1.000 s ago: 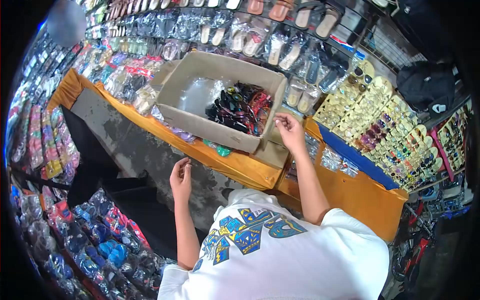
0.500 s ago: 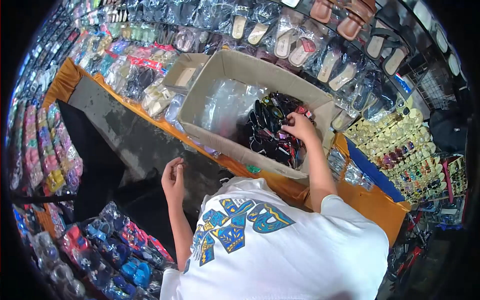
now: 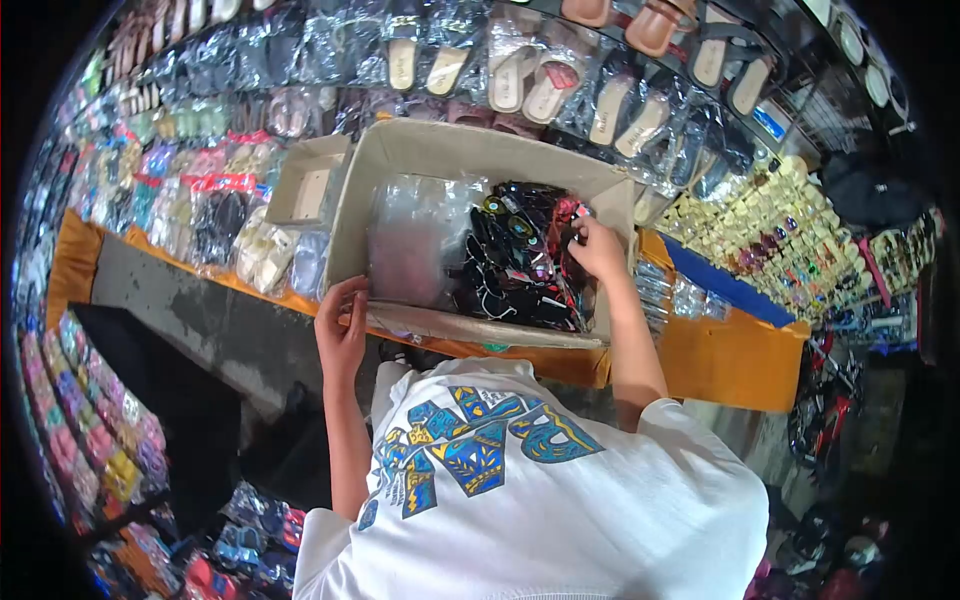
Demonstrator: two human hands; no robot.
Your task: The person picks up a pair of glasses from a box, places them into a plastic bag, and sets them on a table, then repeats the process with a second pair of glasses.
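A large cardboard box [image 3: 470, 142] stands in front of me with its top flaps up. Its right half holds a tangled pile of small black items [image 3: 510, 275] with red, yellow and shiny bits, possibly sunglasses. On the left inside lie clear plastic bags [image 3: 410, 245]. My right hand [image 3: 600, 250] reaches into the box at the right edge of the pile, its fingers pinched together; what they hold I cannot tell. At the box's front left corner is my left hand [image 3: 342, 325], empty, fingers loosely curved and thumb apart, right by the rim.
A smaller open carton [image 3: 308, 182] stands left of the box. Bagged sandals [image 3: 630, 110] line the racks behind. On the right is a slanted yellow board of sunglasses [image 3: 780, 225]. Orange cloth [image 3: 735, 360] covers the counter. A black panel [image 3: 165, 390] stands at the left.
The view has turned, so the box appears more level. My left hand has come up to the box's front left corner. My right hand stays in the pile, near its right edge.
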